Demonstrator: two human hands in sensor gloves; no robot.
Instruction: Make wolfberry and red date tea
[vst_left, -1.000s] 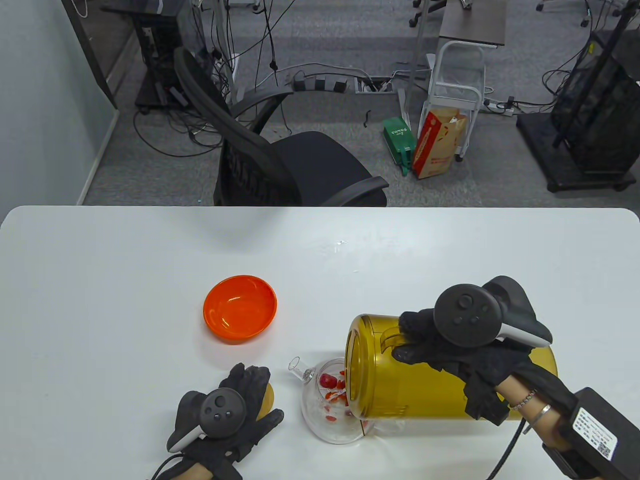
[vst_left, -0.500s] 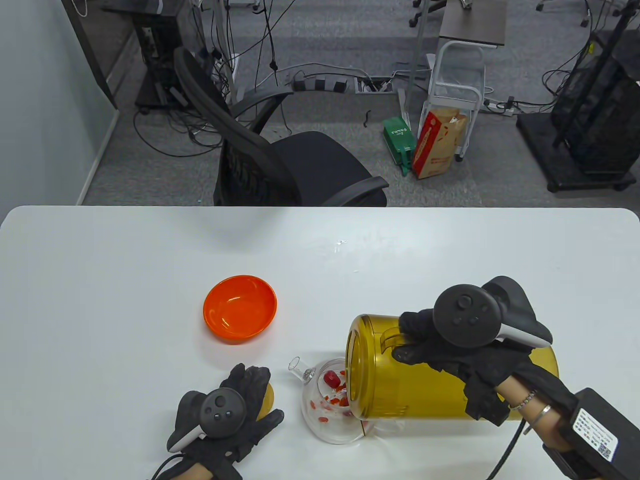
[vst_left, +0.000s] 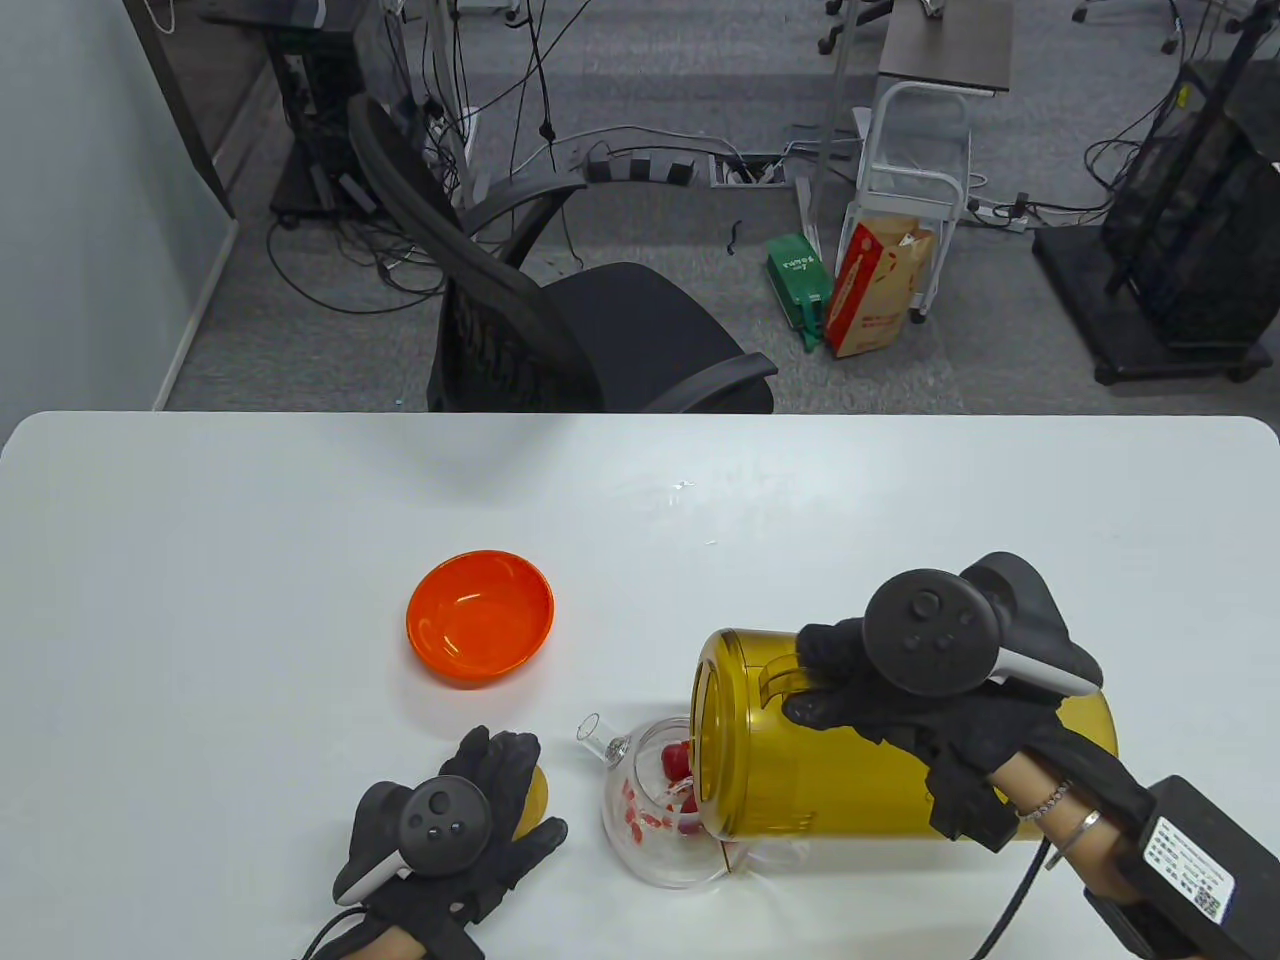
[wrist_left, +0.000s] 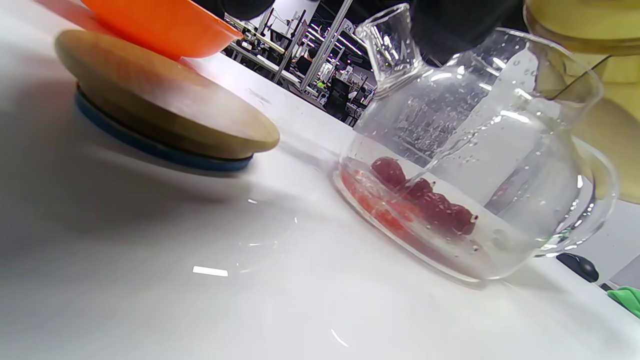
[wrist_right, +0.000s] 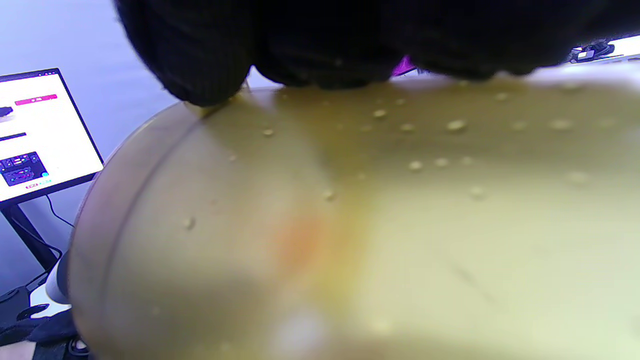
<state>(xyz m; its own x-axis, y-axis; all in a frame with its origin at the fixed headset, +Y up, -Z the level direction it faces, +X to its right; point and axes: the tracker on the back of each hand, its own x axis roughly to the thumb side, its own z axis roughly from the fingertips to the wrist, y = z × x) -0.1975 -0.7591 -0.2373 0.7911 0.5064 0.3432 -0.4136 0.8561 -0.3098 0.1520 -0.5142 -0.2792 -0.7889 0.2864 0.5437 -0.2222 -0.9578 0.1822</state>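
Note:
My right hand (vst_left: 880, 700) grips the handle of a yellow see-through pitcher (vst_left: 830, 770), which is tipped on its side with its mouth over a glass teapot (vst_left: 650, 810). The teapot stands on the table with red dates and wolfberries (wrist_left: 425, 200) in water at its bottom. In the right wrist view the pitcher wall (wrist_right: 350, 225) fills the frame under my gloved fingers (wrist_right: 320, 40). My left hand (vst_left: 490, 800) lies with spread fingers over a round wooden lid (vst_left: 537, 790) to the left of the teapot. The lid (wrist_left: 165, 110) lies flat on the table.
An empty orange bowl (vst_left: 480, 615) sits on the white table (vst_left: 200, 600) behind and to the left of the teapot. A black office chair (vst_left: 560, 330) stands beyond the far table edge.
The red fruit in the teapot has shifted and gathered toward the pitcher side. The pitcher and both hands have barely moved.

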